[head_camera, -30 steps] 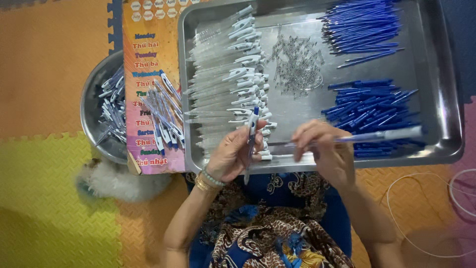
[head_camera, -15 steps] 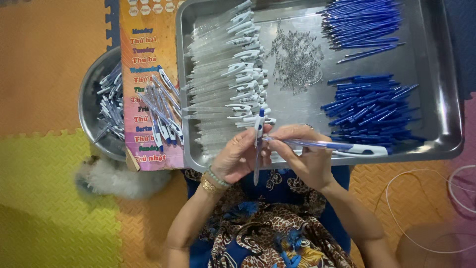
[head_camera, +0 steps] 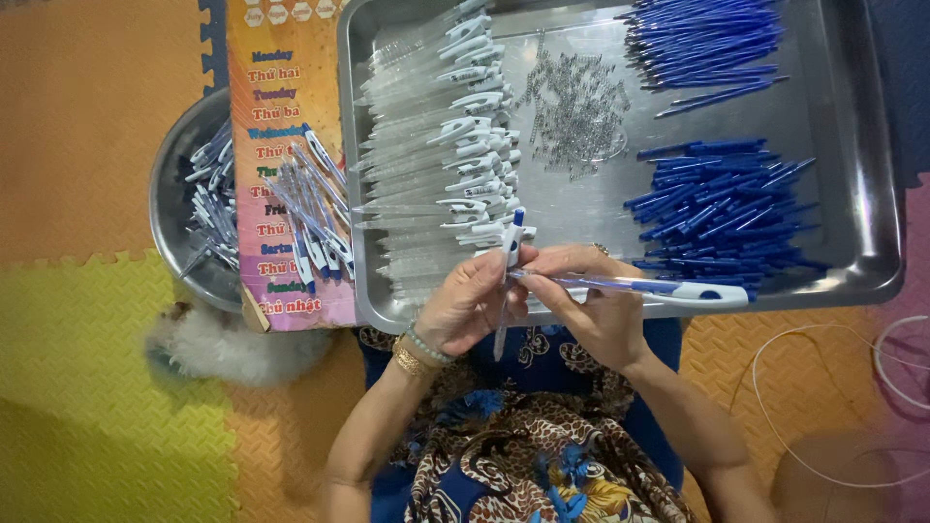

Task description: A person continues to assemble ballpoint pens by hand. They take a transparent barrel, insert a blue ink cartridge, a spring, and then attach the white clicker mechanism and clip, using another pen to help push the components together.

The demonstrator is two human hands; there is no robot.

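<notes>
Head view looks straight down on my two hands meeting at the near rim of the metal tray [head_camera: 872,194]. My left hand [head_camera: 470,305] is closed around one pen [head_camera: 508,261], held nearly upright with its white clip and blue button pointing away from me and the clear barrel running down toward my lap. My right hand [head_camera: 591,300] is pinched on a second pen [head_camera: 659,288], lying crosswise with its white clip end sticking out to the right over the tray edge. The two hands touch at the fingertips.

Inside the tray, a long row of clear barrels with white clips [head_camera: 446,145] is laid out on the left side, a loose scatter of small springs [head_camera: 576,107] sits in the middle, and two heaps of blue refills [head_camera: 722,199] lie on the right, one far and one near. All three supplies look plentiful, so I judge most of the work is left.

Left of the tray, a handful of put-together pens [head_camera: 310,213] lies on a printed orange card [head_camera: 281,116], and more fill a round metal bowl [head_camera: 179,203] beside it. That finished lot looks smaller than what waits in the tray. Everything rests on foam floor mats [head_camera: 87,126].
</notes>
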